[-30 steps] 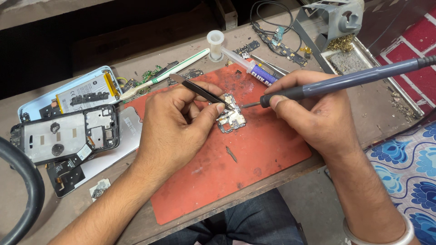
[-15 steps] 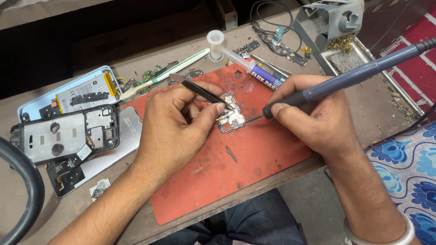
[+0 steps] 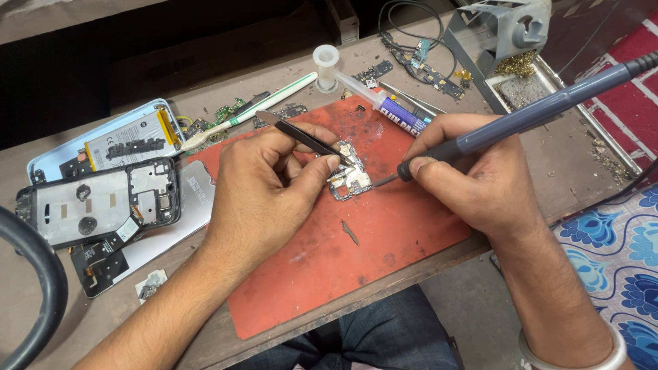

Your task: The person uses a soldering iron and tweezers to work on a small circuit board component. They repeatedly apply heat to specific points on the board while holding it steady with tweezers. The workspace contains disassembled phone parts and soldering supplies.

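Observation:
My left hand (image 3: 264, 185) holds black tweezers (image 3: 308, 139), their tips resting on a small circuit board (image 3: 349, 179) that lies on a red work mat (image 3: 384, 240). My right hand (image 3: 473, 175) grips a soldering iron (image 3: 534, 113) with a grey-blue handle. Its metal tip touches the board's right edge, just beside the tweezers' tips. The thumb of my left hand presses the board from the left.
Opened phone shells and a battery (image 3: 103, 199) lie left of the mat. A toothbrush (image 3: 247, 113), a solder spool (image 3: 326, 65), a syringe tube (image 3: 391, 103), loose boards (image 3: 425, 62) and a metal iron stand (image 3: 507, 34) with tray sit behind. A dark cable curves at far left.
The iron's tip and my right hand have shifted slightly to the right along the board's edge. My left hand and the tweezers have stayed put.

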